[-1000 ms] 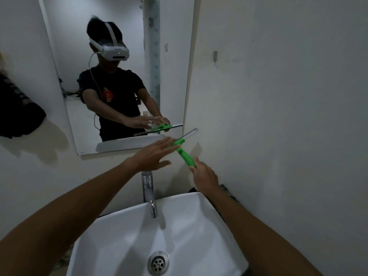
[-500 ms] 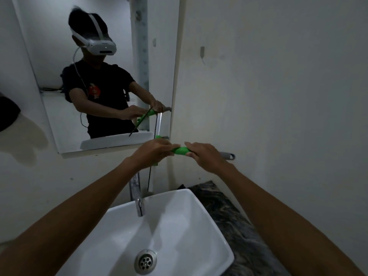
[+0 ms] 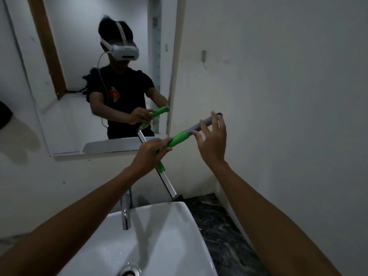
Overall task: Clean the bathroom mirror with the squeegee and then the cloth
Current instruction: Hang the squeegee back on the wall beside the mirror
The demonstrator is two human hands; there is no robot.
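Observation:
The squeegee point(image 3: 179, 138) has a green and grey handle and a long blade that runs down toward the basin. My left hand point(image 3: 151, 156) is shut on the green part of the handle near the blade. My right hand point(image 3: 213, 139) is open, fingers spread, just at the grey end of the handle without gripping it. The mirror point(image 3: 79, 76) hangs on the wall to the upper left, its lower right corner close to the squeegee. It reflects a person with a headset holding the squeegee. No cloth is in view.
A white basin point(image 3: 175, 236) with a chrome tap point(image 3: 126, 212) sits below my arms. A dark marbled counter point(image 3: 219, 226) lies right of it. White walls close in on the right, with a small hook point(image 3: 203, 55). A dark object point(image 3: 5, 114) hangs at the far left.
My right hand has let go of the handle and opened. The squeegee now rests in my left hand alone, its handle tilted up to the right and blade pointing down.

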